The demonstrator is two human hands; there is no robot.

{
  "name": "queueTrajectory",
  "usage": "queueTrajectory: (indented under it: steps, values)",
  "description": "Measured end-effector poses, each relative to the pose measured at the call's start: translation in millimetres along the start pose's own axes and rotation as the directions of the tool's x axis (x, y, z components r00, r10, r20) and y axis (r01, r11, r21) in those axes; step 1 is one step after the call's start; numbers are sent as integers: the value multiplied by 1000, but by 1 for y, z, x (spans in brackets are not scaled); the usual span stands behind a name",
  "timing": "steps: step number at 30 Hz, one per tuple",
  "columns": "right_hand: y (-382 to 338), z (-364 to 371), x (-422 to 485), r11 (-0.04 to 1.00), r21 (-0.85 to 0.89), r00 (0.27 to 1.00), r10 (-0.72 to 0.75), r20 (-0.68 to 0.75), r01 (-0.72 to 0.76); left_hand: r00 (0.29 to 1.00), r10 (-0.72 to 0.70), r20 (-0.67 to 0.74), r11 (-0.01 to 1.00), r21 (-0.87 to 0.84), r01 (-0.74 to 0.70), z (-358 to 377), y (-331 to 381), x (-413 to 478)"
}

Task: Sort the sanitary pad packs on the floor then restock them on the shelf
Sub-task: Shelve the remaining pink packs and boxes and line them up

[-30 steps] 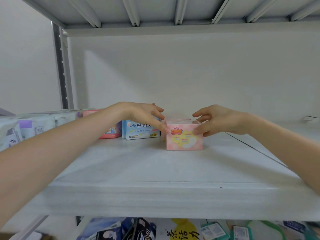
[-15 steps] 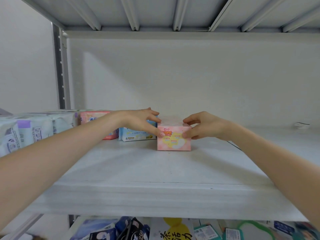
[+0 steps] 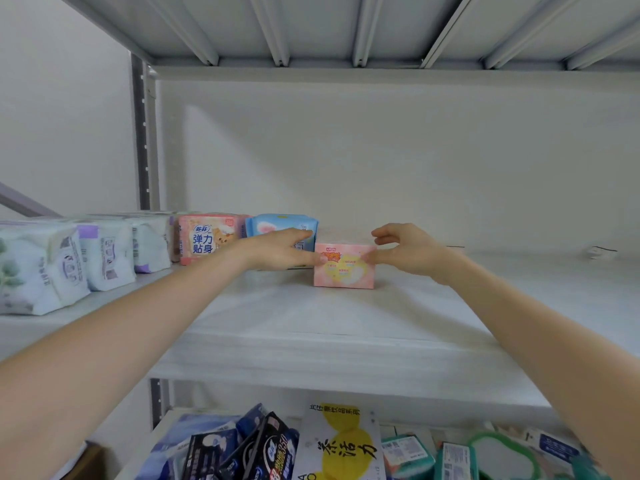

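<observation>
A pink pack [image 3: 344, 268] of sanitary pads stands upright on the white shelf [image 3: 329, 327], held between two bare hands; the left hand [image 3: 277, 249] pinches its left end, thumb on the front face and fingers stretched along the top; the right hand [image 3: 408, 252] pinches the upper right corner, thumb on the front edge and fingers curled over the top; the pack sits just right of a blue pack [image 3: 280, 223], partly hidden by the left hand; further left stand an orange-pink pack [image 3: 204, 237] and a row of white packs [image 3: 104, 254]; assorted packs [image 3: 270, 445] crowd the shelf below.
</observation>
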State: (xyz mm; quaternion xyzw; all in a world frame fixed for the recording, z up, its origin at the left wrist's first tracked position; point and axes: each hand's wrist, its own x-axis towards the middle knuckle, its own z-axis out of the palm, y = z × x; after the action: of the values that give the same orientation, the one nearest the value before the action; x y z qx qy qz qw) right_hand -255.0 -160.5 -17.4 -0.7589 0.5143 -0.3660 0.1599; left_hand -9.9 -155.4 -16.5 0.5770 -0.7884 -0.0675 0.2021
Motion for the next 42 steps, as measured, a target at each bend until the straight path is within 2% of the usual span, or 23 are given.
queueTrajectory:
  steps: [3,8,13,17,21,32,38,42]
  values:
    - [-4,1,-17,978,-201,991,-68,-113,44,997,-17,-71,1000,-6,16,3,4,-21]
    - [-21,6,-65,880,-470,955,-198,-220,74,970,55,-238,979,206,-5,4,17,-67]
    - [-39,14,-116,785,-617,925,-268,-269,48,910,161,-383,909,416,15,12,35,-119]
    - [-41,29,-160,780,-626,928,-240,-286,9,876,216,-432,875,484,23,32,39,-159]
    - [-32,46,-204,750,-661,942,-241,-232,29,874,213,-436,875,483,28,53,43,-195]
    - [-1,40,-311,696,-715,954,-253,-161,63,904,140,-404,861,500,91,124,80,-283]
    - [42,35,-389,664,-744,969,-225,-97,80,918,104,-383,873,478,101,192,120,-336]
    - [80,39,-446,672,-738,982,-172,-76,60,946,86,-312,884,462,72,249,143,-366]
